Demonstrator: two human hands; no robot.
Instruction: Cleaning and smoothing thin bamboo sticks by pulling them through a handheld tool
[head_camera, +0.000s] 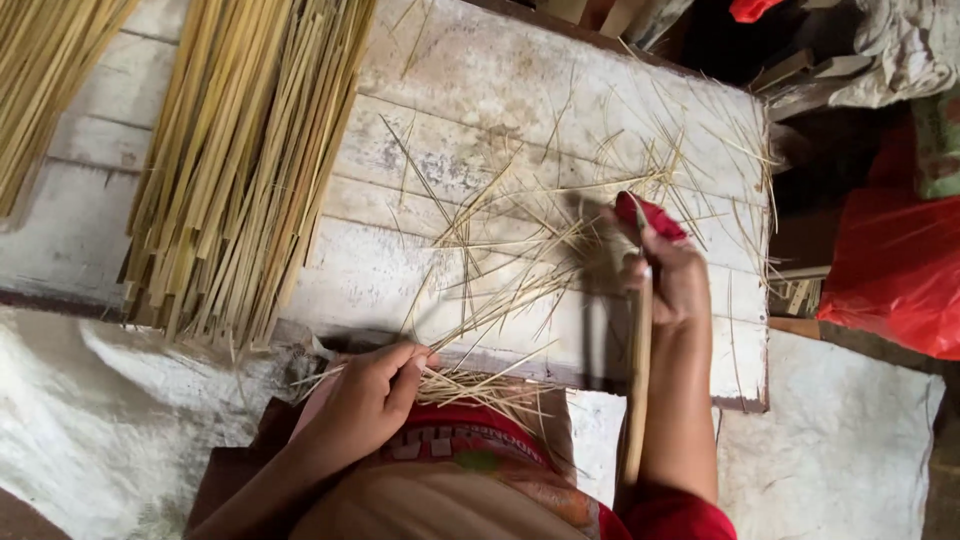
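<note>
While worked over a whitewashed board (620, 90): thin bamboo splints (490, 385), gathered at lap edge.

Left hand (365, 400) closed on splint bunch, pinned against red garment (460, 440), presumably to keep loose ends together. Right hand (672, 280) clamped on long pale stick (636, 400) with red-wrapped end (650, 215), held upright alongside forearm; blade, if any, not discernible. Scattered slivers (560, 220) strewn across board between hands. Stacked split bamboo strips (240, 160) well apart, upper left. Red plastic bag (895, 270) at right. White sacking (110, 410) underneath.
</note>
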